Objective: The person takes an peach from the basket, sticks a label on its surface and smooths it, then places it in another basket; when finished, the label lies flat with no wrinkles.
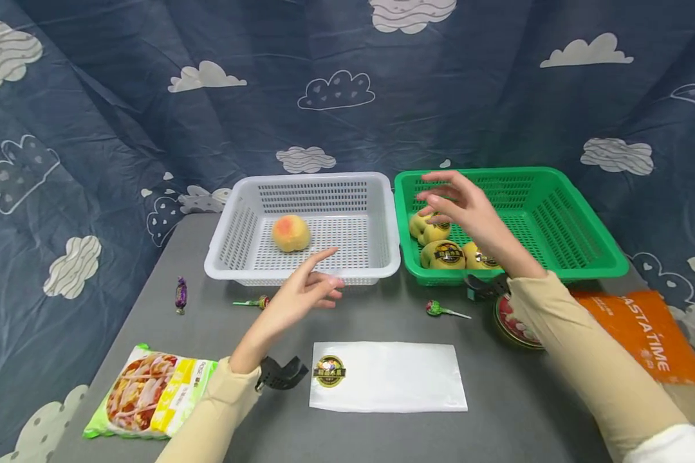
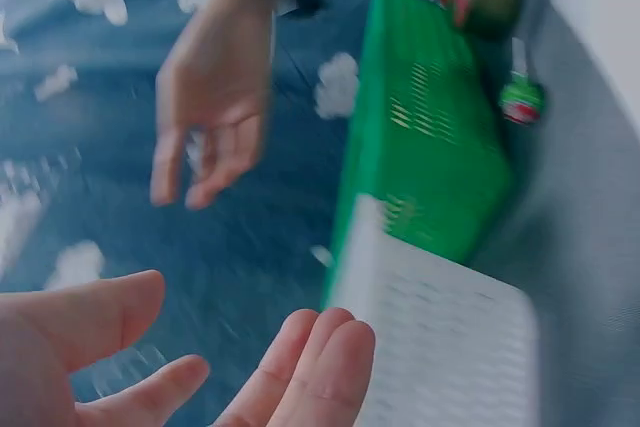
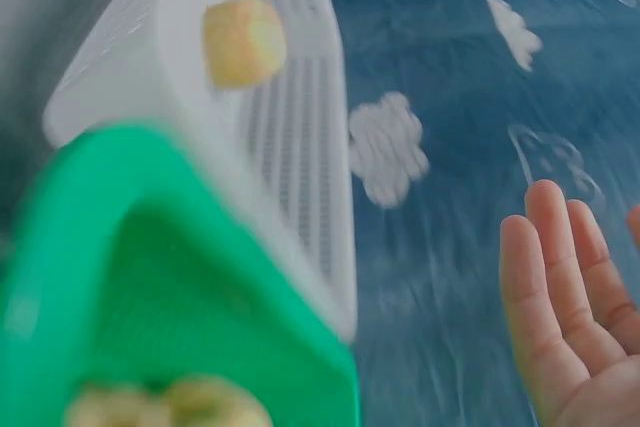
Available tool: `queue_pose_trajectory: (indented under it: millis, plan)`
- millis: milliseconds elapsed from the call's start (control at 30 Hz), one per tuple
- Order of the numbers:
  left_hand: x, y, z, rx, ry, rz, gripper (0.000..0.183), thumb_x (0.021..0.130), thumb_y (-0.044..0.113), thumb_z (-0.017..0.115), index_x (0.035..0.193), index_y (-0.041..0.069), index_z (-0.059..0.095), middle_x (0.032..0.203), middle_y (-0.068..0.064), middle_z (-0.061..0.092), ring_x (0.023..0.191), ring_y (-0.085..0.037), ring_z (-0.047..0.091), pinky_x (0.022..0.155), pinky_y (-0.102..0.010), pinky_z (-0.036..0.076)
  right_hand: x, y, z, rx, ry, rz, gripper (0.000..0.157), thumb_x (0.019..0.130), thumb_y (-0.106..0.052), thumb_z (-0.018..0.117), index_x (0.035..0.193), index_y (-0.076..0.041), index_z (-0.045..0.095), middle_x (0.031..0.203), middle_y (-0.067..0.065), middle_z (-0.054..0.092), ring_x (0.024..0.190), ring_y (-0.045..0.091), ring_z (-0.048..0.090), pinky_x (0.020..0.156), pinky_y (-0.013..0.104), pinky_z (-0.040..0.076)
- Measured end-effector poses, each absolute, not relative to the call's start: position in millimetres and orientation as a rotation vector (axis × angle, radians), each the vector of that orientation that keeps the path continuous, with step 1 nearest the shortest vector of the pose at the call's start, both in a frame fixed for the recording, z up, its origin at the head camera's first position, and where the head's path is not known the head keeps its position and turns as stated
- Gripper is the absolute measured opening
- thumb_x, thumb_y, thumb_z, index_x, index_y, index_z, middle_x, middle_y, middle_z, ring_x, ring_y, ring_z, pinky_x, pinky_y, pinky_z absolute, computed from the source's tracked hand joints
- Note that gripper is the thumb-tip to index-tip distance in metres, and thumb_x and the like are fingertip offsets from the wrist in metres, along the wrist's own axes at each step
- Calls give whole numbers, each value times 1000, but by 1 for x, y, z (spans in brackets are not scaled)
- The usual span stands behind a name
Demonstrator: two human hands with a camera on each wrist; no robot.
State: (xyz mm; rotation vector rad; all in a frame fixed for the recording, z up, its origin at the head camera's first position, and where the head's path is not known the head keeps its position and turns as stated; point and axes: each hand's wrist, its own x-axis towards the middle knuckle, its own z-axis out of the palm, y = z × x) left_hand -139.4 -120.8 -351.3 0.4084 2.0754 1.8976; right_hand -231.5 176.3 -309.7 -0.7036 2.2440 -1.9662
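My left hand [image 1: 304, 292] hovers in front of the white basket [image 1: 220, 267], its fingers loosely extended and holding nothing. Inside that basket lies a single peach [image 1: 291, 233] with a red blush. Above the left part of the green basket [image 1: 591, 247], my right hand [image 1: 463, 206] is raised with relaxed, parted fingers and nothing in them. Several yellow fruits [image 1: 443, 255] with black-and-gold labels sit beneath it in the green basket. In the left wrist view the left hand's fingers [image 2: 320, 377] are spread; the right wrist view shows the right hand's straight fingers [image 3: 565, 277].
A flat white bag [image 1: 399, 379] with a round label lies at the front. Lollipops [image 1: 434, 308] and a purple-wrapped candy [image 1: 181, 294] are scattered on the grey table. A food packet [image 1: 150, 392] is at left; a round tin [image 1: 515, 321] and an orange pasta bag [image 1: 643, 334] at right.
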Motion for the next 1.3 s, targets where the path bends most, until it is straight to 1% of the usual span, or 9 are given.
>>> queue_pose_trajectory:
  millis: [333, 467, 633, 767, 933, 1033, 1133, 1233, 1300]
  plan:
    - [-137, -145, -400, 107, 2120, 2084, 56, 95, 17, 47, 143, 22, 19, 112, -31, 50, 99, -44, 52, 78, -41, 49, -300, 52, -321, -726, 2173, -1739, 46, 90, -20, 56, 131, -11, 41, 126, 15, 45, 108, 30, 49, 86, 45, 43]
    - [-142, -146, -408, 39, 2156, 2121, 55, 94, 25, 47, 142, 26, 20, 114, -30, 50, 100, -46, 51, 78, -42, 49, -312, 15, -338, -677, 2209, -1648, 45, 89, -19, 56, 132, -13, 42, 129, 13, 43, 112, 25, 47, 87, 43, 42]
    - [-147, -143, -413, 1, 2197, 2161, 52, 95, 28, 46, 140, 22, 23, 109, -28, 53, 98, -45, 52, 77, -45, 48, -314, -18, -356, -618, 2236, -1539, 45, 88, -13, 56, 131, -14, 44, 136, 10, 39, 122, 25, 37, 94, 44, 35]
    - [-148, -141, -413, -11, 2197, 2174, 50, 95, 27, 46, 140, 21, 24, 108, -30, 52, 99, -47, 51, 77, -46, 48, -311, -37, -364, -621, 2162, -1438, 51, 86, -7, 52, 135, -17, 40, 142, 7, 31, 128, 25, 29, 99, 44, 28]
    - [-148, -140, -410, -28, 2156, 2183, 50, 95, 24, 45, 140, 20, 23, 112, -33, 49, 99, -47, 51, 79, -46, 47, -307, -47, -367, -704, 2106, -1165, 66, 81, -1, 50, 142, -18, 29, 145, 7, 22, 128, 23, 24, 98, 40, 29]
    - [-146, -139, -402, -40, 2141, 2190, 51, 96, 20, 44, 141, 15, 21, 111, -34, 49, 98, -45, 52, 80, -49, 46, -306, -45, -367, -729, 2177, -960, 71, 77, -4, 52, 142, -23, 29, 144, 7, 19, 128, 24, 16, 96, 41, 29]
    - [-142, -137, -394, -44, 2157, 2179, 51, 96, 17, 43, 141, 11, 20, 110, -34, 49, 96, -44, 54, 80, -50, 45, -304, -40, -367, -675, 2209, -843, 72, 77, -7, 55, 141, -28, 30, 147, 9, 7, 129, 28, 12, 97, 44, 29]
    - [-140, -136, -388, -42, 2174, 2161, 50, 97, 17, 42, 141, 10, 20, 110, -34, 49, 98, -46, 52, 81, -50, 45, -309, -37, -374, -681, 2203, -841, 69, 76, -7, 55, 140, -22, 34, 149, 10, -7, 134, 28, 2, 101, 46, 25]
    - [-139, -136, -387, -43, 2175, 2157, 50, 97, 17, 42, 141, 10, 20, 110, -34, 49, 99, -47, 51, 82, -50, 44, -308, -36, -374, -715, 2159, -936, 63, 76, -5, 54, 137, -12, 38, 149, 10, 3, 134, 26, 7, 102, 43, 24]
